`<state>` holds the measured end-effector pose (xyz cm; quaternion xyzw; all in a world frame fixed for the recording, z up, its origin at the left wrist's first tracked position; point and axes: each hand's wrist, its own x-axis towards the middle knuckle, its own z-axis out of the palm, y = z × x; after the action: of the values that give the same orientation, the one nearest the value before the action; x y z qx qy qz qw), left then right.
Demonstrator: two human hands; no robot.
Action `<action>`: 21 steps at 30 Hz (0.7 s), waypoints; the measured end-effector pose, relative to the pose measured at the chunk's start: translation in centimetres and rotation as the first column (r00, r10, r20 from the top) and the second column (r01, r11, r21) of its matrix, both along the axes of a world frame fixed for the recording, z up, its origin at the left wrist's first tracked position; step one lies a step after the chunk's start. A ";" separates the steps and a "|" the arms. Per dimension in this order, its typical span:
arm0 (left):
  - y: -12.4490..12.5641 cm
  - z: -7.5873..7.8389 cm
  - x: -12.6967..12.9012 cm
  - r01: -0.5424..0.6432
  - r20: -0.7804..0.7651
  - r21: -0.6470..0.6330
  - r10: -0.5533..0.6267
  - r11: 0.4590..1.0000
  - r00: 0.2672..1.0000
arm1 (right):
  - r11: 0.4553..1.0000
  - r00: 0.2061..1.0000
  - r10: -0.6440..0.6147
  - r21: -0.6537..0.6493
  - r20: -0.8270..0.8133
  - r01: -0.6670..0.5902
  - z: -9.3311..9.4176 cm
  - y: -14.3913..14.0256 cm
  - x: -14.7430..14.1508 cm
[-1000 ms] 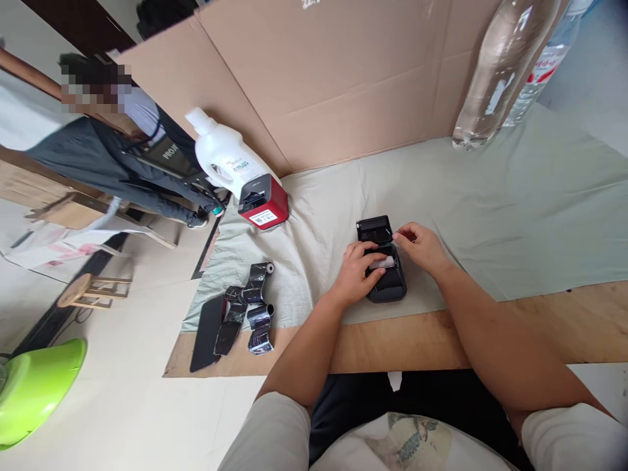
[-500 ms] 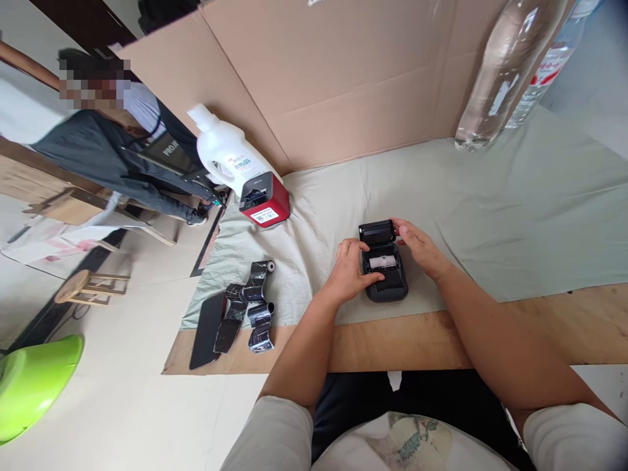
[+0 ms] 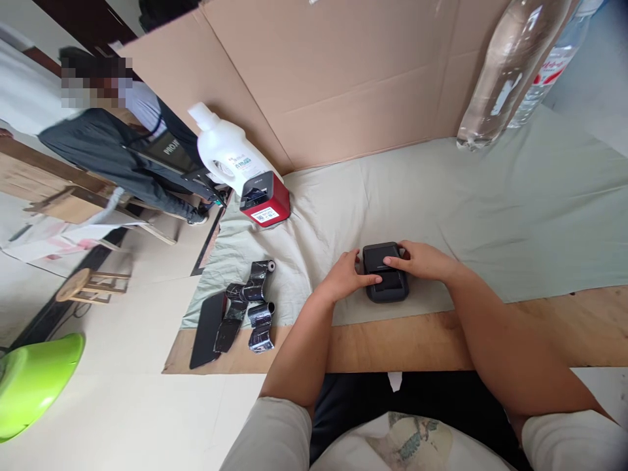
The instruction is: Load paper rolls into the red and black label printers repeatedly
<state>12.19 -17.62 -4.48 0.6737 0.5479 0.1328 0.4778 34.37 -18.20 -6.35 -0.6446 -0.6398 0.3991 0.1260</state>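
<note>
A small black portable thermal printer (image 3: 387, 292) lies on the cloth in front of me with its lid (image 3: 375, 254) down. My left hand (image 3: 346, 275) grips it from the left, thumb across the front part and fingers along the side. From the right, my right hand (image 3: 422, 259) holds it too, the thumb pressing on the lid and the other fingers curled round the far right corner. The roll inside is hidden under the lid.
Left of me lie loose strips of black film (image 3: 245, 302) and a dark flat phone-like slab (image 3: 206, 330). A red and black box-shaped device (image 3: 271, 203) stands before a white jug (image 3: 230, 154). Clear bottles (image 3: 495, 91) lean at the cardboard (image 3: 353, 85). A person (image 3: 112, 157) is beyond.
The printer's lid, raised before with a pale paper roll showing, is now folded down over the roll. My right hand has come down with it, thumb now on top.
</note>
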 end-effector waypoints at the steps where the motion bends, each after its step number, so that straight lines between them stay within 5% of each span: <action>1: 0.0 0.1 0.0 0.036 0.052 -0.017 -0.035 0.999 0.998 | 0.999 0.999 0.044 -0.001 0.013 -0.044 0.2 -0.2 0.0; 6: -0.4 0.4 0.1 0.021 0.255 -0.103 0.006 0.994 0.967 | 1.000 0.986 0.014 -0.006 -0.168 -0.015 0.6 -0.6 -0.1; 13: -0.2 -0.3 -0.3 -0.032 0.459 -0.162 0.104 0.986 0.882 | 1.000 0.811 -0.004 -0.007 -0.586 0.000 -0.4 -0.5 -0.5; 21: 0.0 -0.9 -0.1 -0.025 0.445 -0.099 0.067 0.995 0.893 | 0.998 0.787 -0.012 -0.061 -0.617 -0.033 -0.3 -0.5 -0.4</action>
<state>12.08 -17.61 -5.34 0.5896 0.4446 0.2704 0.6178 34.00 -18.66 -6.69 -0.4794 -0.5531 0.6100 0.3035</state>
